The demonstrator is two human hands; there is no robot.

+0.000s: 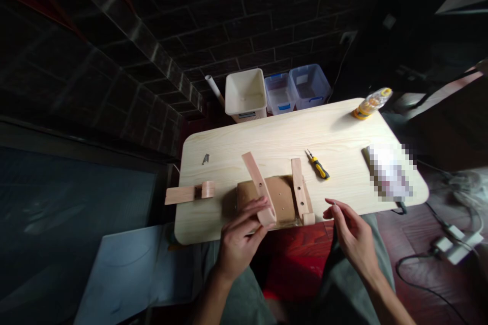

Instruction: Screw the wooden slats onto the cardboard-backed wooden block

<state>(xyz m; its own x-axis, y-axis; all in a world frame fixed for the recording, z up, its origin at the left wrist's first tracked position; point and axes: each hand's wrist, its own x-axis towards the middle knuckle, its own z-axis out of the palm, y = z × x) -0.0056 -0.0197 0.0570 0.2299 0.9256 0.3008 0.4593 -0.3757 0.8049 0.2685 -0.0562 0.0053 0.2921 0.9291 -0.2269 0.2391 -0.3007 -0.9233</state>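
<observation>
My left hand [241, 238] grips the curved lower end of a wooden strip [256, 176], which tilts over a brown padded block [281, 190] at the table's near edge. A second wooden strip [298, 185], with dark holes and a hooked lower end, lies along the block's right side. To the right of it, my right hand [351, 228] is raised with thumb and index finger pinched together. What they hold, if anything, is too small to make out. A yellow and black screwdriver [319, 168] lies beyond that hand.
On the pale table [229, 150] are screws [206, 159], more wooden pieces [183, 194] at the left edge, a clear bottle [371, 104] and a blurred-out item [389, 171] on the right. Storage bins [246, 92] stand behind. A power strip [457, 244] lies at right.
</observation>
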